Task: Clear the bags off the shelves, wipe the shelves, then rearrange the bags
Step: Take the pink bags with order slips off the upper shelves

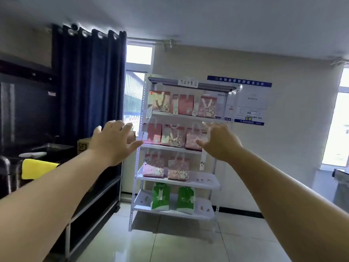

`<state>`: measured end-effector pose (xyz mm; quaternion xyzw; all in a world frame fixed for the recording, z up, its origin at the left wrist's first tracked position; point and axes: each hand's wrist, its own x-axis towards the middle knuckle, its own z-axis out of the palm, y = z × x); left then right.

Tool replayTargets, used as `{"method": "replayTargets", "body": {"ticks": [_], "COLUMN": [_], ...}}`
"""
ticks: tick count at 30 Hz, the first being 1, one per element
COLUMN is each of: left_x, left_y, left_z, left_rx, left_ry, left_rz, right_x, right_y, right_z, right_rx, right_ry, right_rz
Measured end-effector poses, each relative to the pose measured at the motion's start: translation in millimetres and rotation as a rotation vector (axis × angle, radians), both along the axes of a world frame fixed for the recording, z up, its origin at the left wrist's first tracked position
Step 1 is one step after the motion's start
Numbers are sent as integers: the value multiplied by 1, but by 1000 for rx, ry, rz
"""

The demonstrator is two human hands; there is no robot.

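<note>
A white metal shelf unit (205,178) stands against the far wall, some way ahead of me. Its upper three shelves carry pink gift bags (182,104) printed with cartoon cats. Two green bags (160,197) stand on the bottom shelf. My left hand (113,141) and my right hand (220,141) are both stretched out in front of me at the height of the second shelf. Each hand has its fingers spread and holds nothing. Neither hand touches the shelf or a bag.
A dark counter (98,188) with a sink runs along the left. A yellow cloth (37,168) hangs over its near end. A cardboard box (83,145) sits further back. Dark blue curtains (90,82) hang beside a window. Glossy floor tiles (179,242) lie ahead.
</note>
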<state>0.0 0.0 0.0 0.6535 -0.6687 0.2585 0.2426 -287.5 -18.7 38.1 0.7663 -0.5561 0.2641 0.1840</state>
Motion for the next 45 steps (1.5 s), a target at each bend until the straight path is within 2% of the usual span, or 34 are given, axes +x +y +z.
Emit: {"method": "replayTargets", "body": {"ticks": [5, 15, 27, 36, 45], "left_x": [24, 67, 87, 87, 123], "left_y": [-73, -274, -508, -705, -857], "left_z": [1, 24, 4, 33, 22], "left_rx": [-7, -37, -36, -73, -22], "left_ry": [-26, -92, -199, -269, -289], "left_rz": [56, 40, 40, 75, 111], "right_x": [12, 62, 72, 84, 122], "right_y": [-77, -267, -509, -716, -867], "right_z": [-4, 14, -11, 17, 14], "right_rx": [-1, -24, -22, -72, -64], "right_ry": [-62, -52, 80, 161, 288], "right_rz": [-8, -19, 5, 11, 60]}}
